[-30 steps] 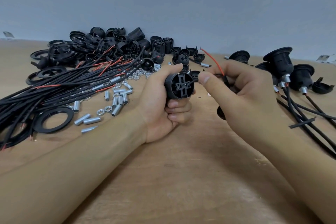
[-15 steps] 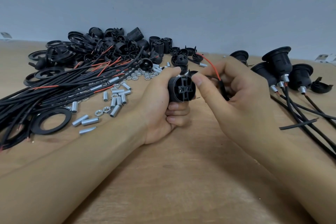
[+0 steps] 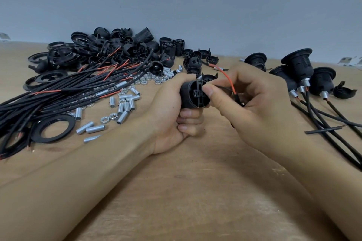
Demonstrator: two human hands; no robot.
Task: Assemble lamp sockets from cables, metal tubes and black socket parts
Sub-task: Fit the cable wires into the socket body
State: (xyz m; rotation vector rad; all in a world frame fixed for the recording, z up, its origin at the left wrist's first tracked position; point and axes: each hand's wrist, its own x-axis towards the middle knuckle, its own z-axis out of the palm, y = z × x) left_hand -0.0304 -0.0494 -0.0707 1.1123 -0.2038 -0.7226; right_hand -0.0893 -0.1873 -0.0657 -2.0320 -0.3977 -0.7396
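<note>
Head view, centre of the frame: a black socket body (image 3: 193, 95) is gripped in the left hand (image 3: 174, 111), fingers curled round it, terminal end facing right. A cable (image 3: 236, 97) with a bare red wire (image 3: 228, 79) is pinched in the right hand (image 3: 252, 107), thumb pressed against the socket's terminal face. Honestly, the wire could easily be bent or missed at the terminal slot if it's pushed at an angle, and that slot is hidden by the thumb. Spare metal tubes (image 3: 125, 106) and loose cables (image 3: 64, 94) are piled at left; finished sockets (image 3: 297, 68) are stood at right.
</note>
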